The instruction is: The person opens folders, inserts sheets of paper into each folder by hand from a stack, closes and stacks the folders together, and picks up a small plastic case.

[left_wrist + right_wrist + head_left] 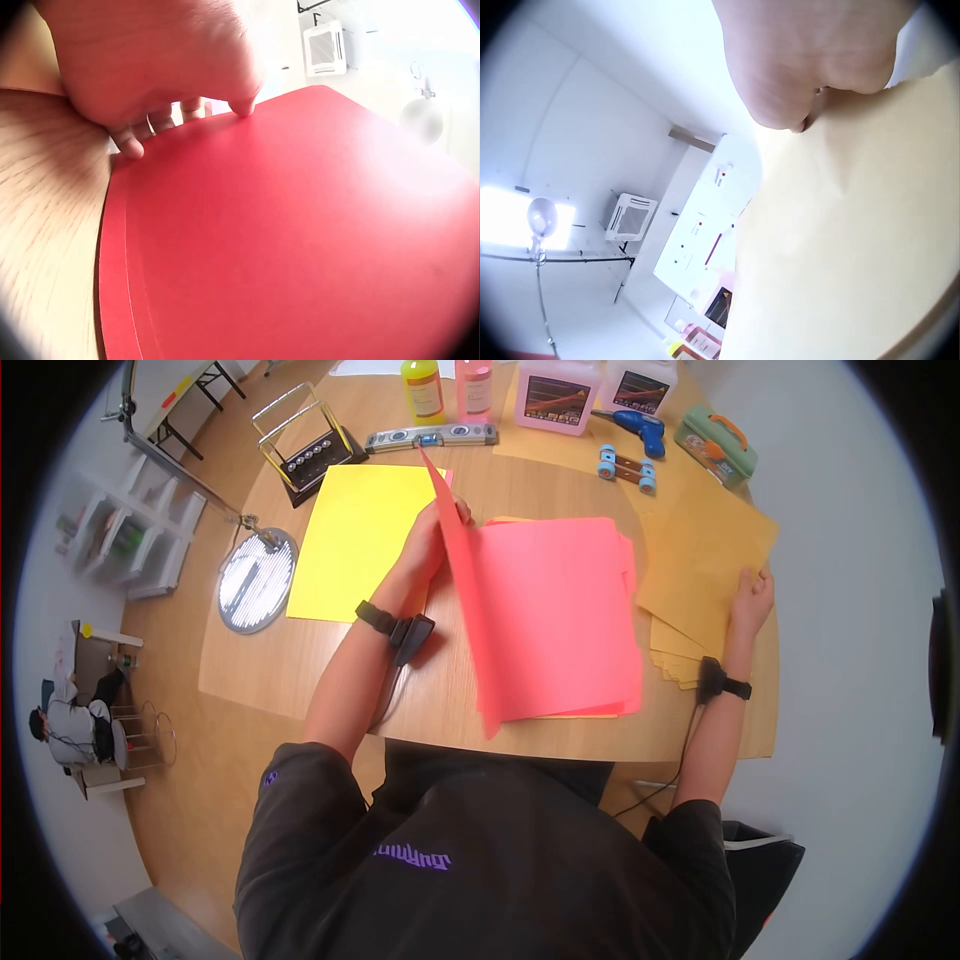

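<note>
A red file folder [560, 620] with tabs on its right side lies in front of me, its left flap [462, 580] standing up. My left hand [430, 538] pinches that flap near its top; in the left wrist view the thumb and fingers [130, 142] meet at the edge of the red card [285, 240]. At the right, my right hand [752, 600] grips the edge of a tan paper sheet [705, 555], raised at a slant over a stack of tan sheets [672, 650]. In the right wrist view, the tan sheet [840, 247] bends near the fingers.
Yellow sheets [350, 540] lie left of the folder. A Newton's cradle [320, 460], a spirit level [430, 437], bottles [422, 390], jugs [555, 398], a blue power tool [640, 430], a small wheeled toy [628, 468] and a green case [715, 445] stand along the back.
</note>
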Available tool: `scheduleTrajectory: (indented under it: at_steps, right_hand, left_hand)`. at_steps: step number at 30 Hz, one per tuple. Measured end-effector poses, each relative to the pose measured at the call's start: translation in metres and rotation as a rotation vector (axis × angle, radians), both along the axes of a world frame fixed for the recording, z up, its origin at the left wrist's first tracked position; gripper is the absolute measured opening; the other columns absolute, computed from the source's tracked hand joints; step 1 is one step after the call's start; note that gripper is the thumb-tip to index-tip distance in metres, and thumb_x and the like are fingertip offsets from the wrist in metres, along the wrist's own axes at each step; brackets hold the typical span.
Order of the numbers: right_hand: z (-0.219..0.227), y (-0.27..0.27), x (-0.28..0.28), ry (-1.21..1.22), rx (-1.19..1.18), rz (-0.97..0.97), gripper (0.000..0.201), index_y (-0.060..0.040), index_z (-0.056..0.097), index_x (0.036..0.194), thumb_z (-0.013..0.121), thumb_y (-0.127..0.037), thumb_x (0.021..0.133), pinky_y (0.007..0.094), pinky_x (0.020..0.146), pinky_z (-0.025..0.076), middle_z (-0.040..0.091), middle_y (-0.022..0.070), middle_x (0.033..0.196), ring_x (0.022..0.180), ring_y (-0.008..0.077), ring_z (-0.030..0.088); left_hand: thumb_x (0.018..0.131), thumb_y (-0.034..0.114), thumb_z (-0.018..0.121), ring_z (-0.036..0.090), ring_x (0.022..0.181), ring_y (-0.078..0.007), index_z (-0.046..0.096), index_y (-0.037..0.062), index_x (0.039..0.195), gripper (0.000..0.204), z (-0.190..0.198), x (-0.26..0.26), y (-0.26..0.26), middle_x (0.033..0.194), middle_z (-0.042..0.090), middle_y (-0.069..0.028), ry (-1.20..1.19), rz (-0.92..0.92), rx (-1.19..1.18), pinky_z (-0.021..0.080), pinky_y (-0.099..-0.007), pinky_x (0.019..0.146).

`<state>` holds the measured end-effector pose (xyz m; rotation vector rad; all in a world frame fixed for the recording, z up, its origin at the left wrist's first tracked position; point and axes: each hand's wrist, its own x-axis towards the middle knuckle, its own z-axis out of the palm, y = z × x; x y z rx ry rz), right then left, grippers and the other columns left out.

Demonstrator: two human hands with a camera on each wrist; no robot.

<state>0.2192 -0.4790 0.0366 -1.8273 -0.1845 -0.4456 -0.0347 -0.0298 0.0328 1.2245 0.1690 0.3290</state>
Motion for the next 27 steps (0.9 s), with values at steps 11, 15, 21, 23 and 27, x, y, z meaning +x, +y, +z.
scheduleTrajectory:
  at_steps: [11,15,21,23,27]
  right_hand:
    - [-0.019,0.01,0.0,0.175,0.06,0.18,0.027,0.0032,0.053,0.123,0.06,-0.011,0.101,0.0287,0.083,0.051,0.072,0.0143,0.107,0.096,0.0157,0.066]
    - [-0.003,0.019,-0.016,0.295,0.084,0.276,0.025,0.0023,0.054,0.12,0.061,-0.011,0.1,0.0293,0.085,0.051,0.071,0.0149,0.109,0.098,0.0171,0.066]
    - [0.009,0.035,-0.034,0.462,0.258,0.446,0.026,0.0008,0.053,0.121,0.062,-0.01,0.099,0.0284,0.085,0.052,0.07,0.0155,0.112,0.101,0.0176,0.067]
    - [0.005,0.039,-0.037,0.482,0.243,0.492,0.026,0.0005,0.053,0.121,0.062,-0.009,0.099,0.0283,0.084,0.052,0.071,0.0155,0.11,0.1,0.0173,0.067]
    - [-0.011,0.054,-0.043,0.505,0.096,0.624,0.027,-0.0006,0.052,0.121,0.064,-0.009,0.098,0.0271,0.078,0.054,0.073,0.0148,0.101,0.091,0.0157,0.069]
  left_hand:
    - [0.103,0.025,0.056,0.052,0.088,-0.0168,0.049,0.009,0.091,0.021,-0.011,0.001,0.007,0.089,0.049,-0.0022,-0.089,-0.072,-0.089,0.049,-0.0315,0.082]
    - [0.103,0.025,0.057,0.051,0.087,-0.0168,0.049,0.0082,0.091,0.023,-0.013,0.001,0.008,0.088,0.048,-0.002,-0.195,-0.125,-0.057,0.048,-0.0315,0.082]
    - [0.103,0.025,0.057,0.05,0.083,-0.0158,0.049,0.0081,0.089,0.023,0.002,-0.007,0.0,0.086,0.048,-0.0015,-0.086,-0.087,-0.063,0.049,-0.03,0.077]
    - [0.103,0.025,0.058,0.05,0.082,-0.0158,0.049,0.0082,0.088,0.024,-0.004,-0.001,0.003,0.084,0.048,-0.0014,-0.115,-0.082,-0.089,0.049,-0.0299,0.076]
    - [0.103,0.025,0.057,0.05,0.081,-0.0159,0.049,0.0083,0.088,0.024,-0.007,0.001,0.004,0.084,0.048,-0.0013,-0.102,-0.071,-0.073,0.048,-0.03,0.076]
